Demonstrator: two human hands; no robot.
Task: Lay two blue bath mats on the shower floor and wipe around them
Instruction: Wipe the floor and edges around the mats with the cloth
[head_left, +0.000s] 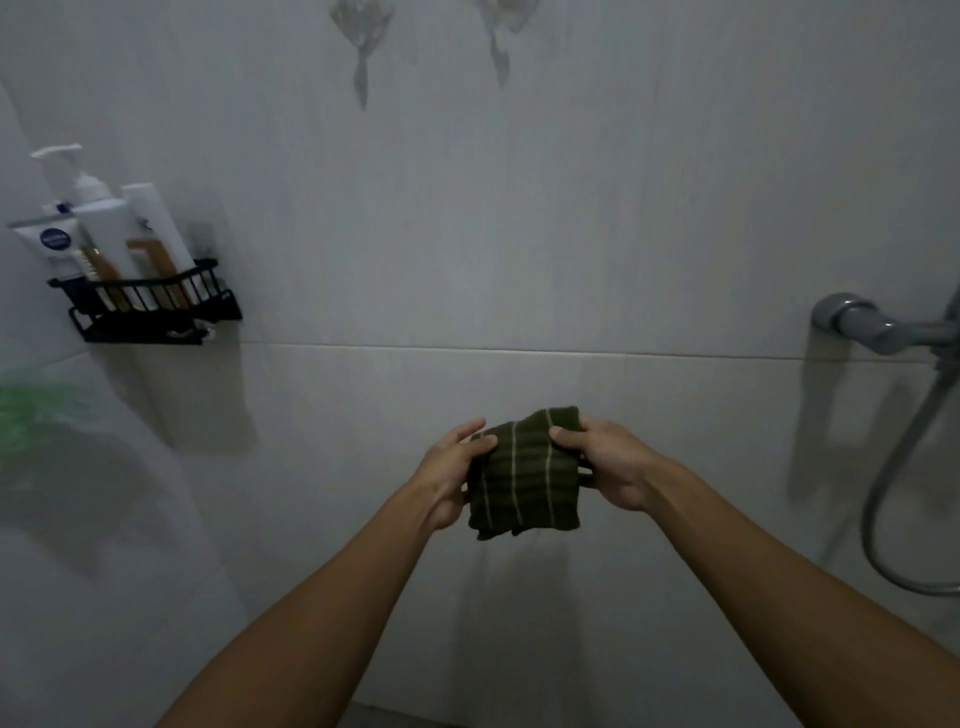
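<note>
A dark green cloth (524, 475) with thin pale stripes hangs folded between both hands, held in the air in front of the tiled wall. My left hand (451, 475) grips its left edge, thumb on top. My right hand (605, 465) pinches its upper right corner. Both arms reach forward from the bottom of the view. No blue bath mat is in view, and only a thin strip of the shower floor shows at the bottom edge.
A black wire shelf (150, 306) with several bottles and tubes hangs on the wall at left. A grey shower mixer (872, 325) and its hose (893, 499) are at right. Two clear hooks (363, 36) sit high on the wall. Something green (36, 415) shows blurred at far left.
</note>
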